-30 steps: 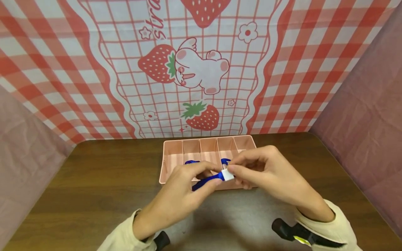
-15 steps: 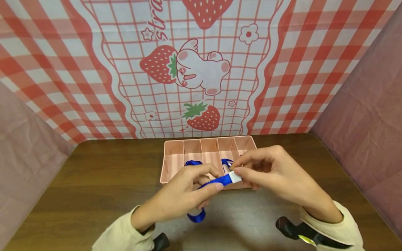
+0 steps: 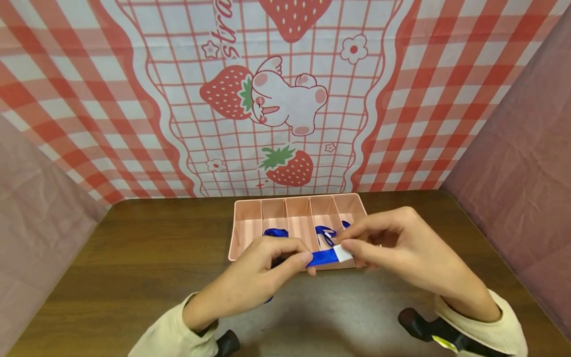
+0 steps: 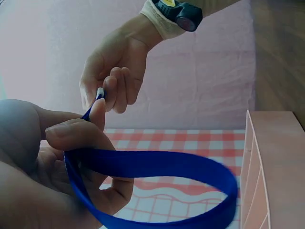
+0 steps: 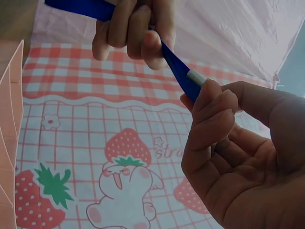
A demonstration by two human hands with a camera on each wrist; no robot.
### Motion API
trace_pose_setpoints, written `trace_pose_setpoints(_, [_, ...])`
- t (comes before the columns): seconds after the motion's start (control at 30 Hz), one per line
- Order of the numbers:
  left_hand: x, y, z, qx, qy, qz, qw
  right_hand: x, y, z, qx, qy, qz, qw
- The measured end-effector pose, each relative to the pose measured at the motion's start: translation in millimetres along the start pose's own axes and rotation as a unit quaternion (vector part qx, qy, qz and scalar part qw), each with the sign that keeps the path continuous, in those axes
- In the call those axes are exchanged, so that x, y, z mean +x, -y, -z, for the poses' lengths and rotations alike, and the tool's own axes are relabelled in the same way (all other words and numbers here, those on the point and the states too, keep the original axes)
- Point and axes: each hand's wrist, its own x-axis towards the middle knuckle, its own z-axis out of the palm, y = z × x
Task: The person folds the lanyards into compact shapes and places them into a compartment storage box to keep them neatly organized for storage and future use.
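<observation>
A blue ribbon [image 3: 323,257] with a white end piece [image 3: 342,253] is stretched between both hands in front of the tray. My left hand [image 3: 263,270] pinches the ribbon between thumb and fingers. In the left wrist view, a wide loop of the same ribbon [image 4: 167,163] hangs from that hand. My right hand [image 3: 403,250] pinches the white end piece between thumb and index finger, its other fingers curled beneath. The right wrist view shows the ribbon [image 5: 178,69] running taut and slightly twisted from one hand to the other.
Behind the hands, a pink divided tray [image 3: 247,215] stands on the dark wooden table [image 3: 156,248]. Blue ribbon pieces [image 3: 275,232] lie in several of its compartments. A strawberry-patterned cloth [image 3: 285,99] hangs at the back, with pink cloth [image 3: 513,148] at the sides.
My right hand has moved right with the white end piece, and more ribbon shows between the hands. The loop that dangled below my left hand is now mostly hidden in the head view.
</observation>
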Motion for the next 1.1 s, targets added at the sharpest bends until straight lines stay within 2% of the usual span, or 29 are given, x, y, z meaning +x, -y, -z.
trace_pose_setpoints(0.23, [-0.8, -1.0, 3.7, -0.006, 0.002, -0.006, 1.0000, -2.7, 1, 8, -0.004, -0.007, -0.013, 0.9999])
trace_pose_setpoints(0.47, [-2.6, -1.0, 9.3, -0.031, 0.014, 0.005, 0.9994, -4.7, 0, 15, -0.014, -0.021, 0.002, 0.9997])
trace_pose_setpoints(0.77, [-4.5, -3.0, 13.9, -0.036, 0.016, 0.021, 0.9990, -7.2, 0, 30, -0.081, -0.051, -0.021, 0.9952])
trace_pose_setpoints(0.97, [-4.6, -3.7, 15.0, -0.027, 0.017, 0.017, 0.9993, -9.2, -4, 41, -0.093, -0.043, -0.057, 0.9931])
trace_pose_setpoints(1.1, [-4.8, -4.0, 15.8, -0.024, 0.017, 0.016, 0.9994, -9.7, -7, 48, -0.103, -0.051, -0.073, 0.9906])
